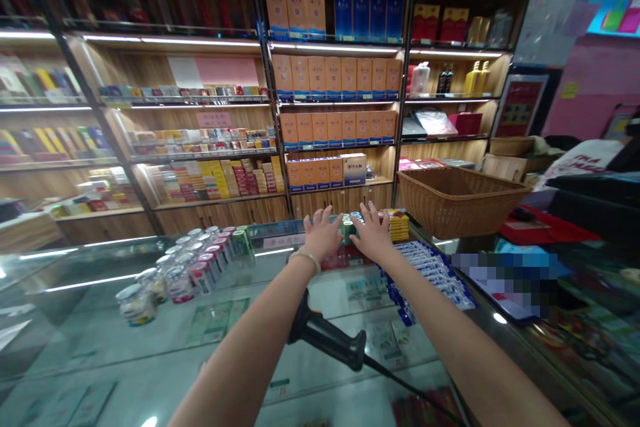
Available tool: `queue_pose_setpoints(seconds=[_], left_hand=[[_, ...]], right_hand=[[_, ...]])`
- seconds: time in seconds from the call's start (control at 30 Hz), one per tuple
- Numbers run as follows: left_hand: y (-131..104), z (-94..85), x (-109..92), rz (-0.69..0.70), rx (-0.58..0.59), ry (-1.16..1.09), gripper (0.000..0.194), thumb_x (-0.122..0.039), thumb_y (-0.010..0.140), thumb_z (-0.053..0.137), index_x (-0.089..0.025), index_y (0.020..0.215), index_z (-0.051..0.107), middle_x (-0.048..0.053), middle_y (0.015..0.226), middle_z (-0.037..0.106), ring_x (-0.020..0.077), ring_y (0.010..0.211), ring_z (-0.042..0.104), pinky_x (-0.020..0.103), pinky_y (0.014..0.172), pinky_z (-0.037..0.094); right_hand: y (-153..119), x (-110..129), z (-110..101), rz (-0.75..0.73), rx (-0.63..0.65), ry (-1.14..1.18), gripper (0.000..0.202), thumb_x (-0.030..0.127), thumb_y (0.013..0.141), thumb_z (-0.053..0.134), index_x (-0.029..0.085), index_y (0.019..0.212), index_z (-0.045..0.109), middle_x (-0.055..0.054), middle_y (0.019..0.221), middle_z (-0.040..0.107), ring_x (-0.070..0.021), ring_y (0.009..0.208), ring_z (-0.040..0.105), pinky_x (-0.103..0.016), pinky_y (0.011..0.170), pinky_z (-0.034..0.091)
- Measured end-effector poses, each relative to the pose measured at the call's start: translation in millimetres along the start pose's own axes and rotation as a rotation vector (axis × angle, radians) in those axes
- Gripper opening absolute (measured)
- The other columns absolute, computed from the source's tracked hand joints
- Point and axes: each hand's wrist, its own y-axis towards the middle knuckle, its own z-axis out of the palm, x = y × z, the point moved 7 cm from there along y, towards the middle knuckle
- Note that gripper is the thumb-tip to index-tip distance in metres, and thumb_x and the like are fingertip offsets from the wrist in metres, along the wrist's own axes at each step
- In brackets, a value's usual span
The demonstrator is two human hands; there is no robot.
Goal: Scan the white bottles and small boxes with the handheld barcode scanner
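Observation:
Both arms reach over a glass counter (240,340). My left hand (323,235) has its fingers spread at the left of small green containers (346,230) near the counter's far edge. My right hand (371,233), fingers also apart, is at their right side; whether either hand touches them is unclear. Yellow packs (399,225) lie just right of my right hand. Blue-and-white packets (433,277) are spread beside my right forearm. Below my hands, between the forearms, rests a black handheld scanner (327,339) with a cable.
Rows of jars (177,283) and cans (201,277) stand on the counter at the left. A wicker basket (463,203) is at the right. Shelves of orange boxes (320,130) rise behind. Someone's white sleeve (583,163) shows at the far right.

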Motion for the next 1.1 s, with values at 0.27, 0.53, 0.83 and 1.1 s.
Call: queue_pose_setpoints(seconds=[0.27,0.53,0.83,1.1], left_hand=[[5.3,13.0,-3.3,0.032,0.071,0.029,0.061,-0.03,0.089,0.064,-0.035,0.149,0.053,0.014,0.167,0.035,0.0405,0.151,0.031,0.073,0.117,0.023],[5.7,11.6,-10.7,0.034,0.053,0.035,0.049,-0.021,0.09,0.06,-0.035,0.136,0.065,0.01,0.166,0.039,0.0393,0.152,0.032,0.072,0.118,0.024],[5.8,-6.6,-19.7,0.043,-0.089,0.01,0.023,-0.019,0.084,0.065,-0.029,0.099,0.079,0.007,0.156,0.053,0.0354,0.149,0.036,0.069,0.122,0.021],[7.1,-9.5,-23.7,0.051,-0.111,0.021,0.018,-0.016,0.083,0.065,-0.025,0.093,0.078,0.01,0.153,0.055,0.0349,0.148,0.038,0.069,0.121,0.023]], right_hand=[[-3.8,2.5,6.3,-0.041,-0.006,-0.024,0.057,0.037,0.089,0.069,0.022,0.144,0.059,-0.017,0.169,0.031,-0.0396,0.155,0.023,-0.07,0.119,0.018],[-5.4,3.7,7.0,-0.043,-0.027,0.006,0.046,0.033,0.091,0.066,0.02,0.135,0.064,-0.018,0.167,0.035,-0.0378,0.155,0.026,-0.069,0.121,0.017],[-1.0,1.1,6.0,-0.001,-0.086,0.079,0.027,0.021,0.089,0.066,0.02,0.116,0.072,-0.015,0.163,0.043,-0.0363,0.154,0.029,-0.067,0.119,0.022],[0.8,-1.3,8.3,0.013,-0.095,0.118,0.017,0.016,0.089,0.066,0.02,0.104,0.073,-0.014,0.161,0.046,-0.0352,0.153,0.031,-0.067,0.12,0.022]])
